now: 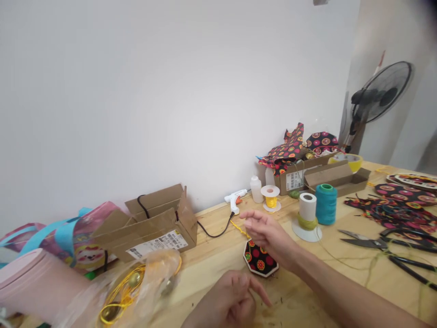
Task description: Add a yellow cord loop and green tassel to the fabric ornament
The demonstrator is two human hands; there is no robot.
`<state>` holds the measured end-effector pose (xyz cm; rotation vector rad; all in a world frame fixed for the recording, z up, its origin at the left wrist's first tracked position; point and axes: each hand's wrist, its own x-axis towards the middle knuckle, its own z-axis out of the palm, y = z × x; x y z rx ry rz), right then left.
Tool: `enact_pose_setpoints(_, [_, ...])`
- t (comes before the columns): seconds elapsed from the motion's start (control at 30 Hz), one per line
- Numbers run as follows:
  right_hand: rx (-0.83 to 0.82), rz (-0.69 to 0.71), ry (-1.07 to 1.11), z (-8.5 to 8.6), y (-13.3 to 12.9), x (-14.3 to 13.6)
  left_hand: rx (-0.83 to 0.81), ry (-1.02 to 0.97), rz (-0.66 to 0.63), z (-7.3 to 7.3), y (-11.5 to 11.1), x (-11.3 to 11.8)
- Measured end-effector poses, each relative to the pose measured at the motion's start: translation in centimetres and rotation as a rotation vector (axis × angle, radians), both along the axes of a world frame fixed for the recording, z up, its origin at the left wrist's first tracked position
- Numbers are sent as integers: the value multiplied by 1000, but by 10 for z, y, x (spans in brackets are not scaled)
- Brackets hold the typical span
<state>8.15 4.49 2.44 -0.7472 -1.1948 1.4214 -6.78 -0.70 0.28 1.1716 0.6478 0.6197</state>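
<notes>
My right hand is raised over the bench, its fingers stretched towards the left and nothing visible in them. Beneath it, partly covered, lies an octagonal piece with a pale rim and black flowered fabric. A twisted yellow cord runs from near the piece towards the glue gun. Close to the bottom edge, my left hand has its index finger extended and its other fingers curled, just below the octagonal piece. I see nothing held there; the curled fingers' inner side is hidden.
A white glue gun stands by the wall. Thread spools, a teal one among them, and scissors are on the right. Left are a cardboard box, a bag of yellow cord and a pink container.
</notes>
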Motion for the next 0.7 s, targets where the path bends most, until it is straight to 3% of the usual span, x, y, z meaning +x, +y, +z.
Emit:
enact_pose_setpoints(0.07, [30, 121, 65, 12, -8, 13, 64, 104, -10, 0, 2, -1])
enact_pose_setpoints(0.1, [58, 223, 114, 17, -12, 20, 124, 147, 70, 1, 5, -2])
enact_pose_setpoints(0.23, [94, 649, -21, 36, -28, 40, 502, 231, 676, 11, 14, -7])
enact_pose_setpoints(0.3, [128, 762, -208, 48, -36, 38, 453, 78, 776, 17, 15, -7])
enact_pose_setpoints(0.4, [390, 703, -481, 66, -39, 22, 85, -275, 576, 24, 8, 0])
enact_pose_setpoints(0.5, [676, 439, -665, 74, -30, 2, -149, -510, 290, 28, 0, 11])
enact_pose_setpoints(0.6, [746, 175, -752, 62, -13, -8, -226, -531, 76, 27, -5, 15])
enact_pose_setpoints(0.7, [676, 13, -713, 39, 0, -5, -288, -422, -137, 24, -8, 13])
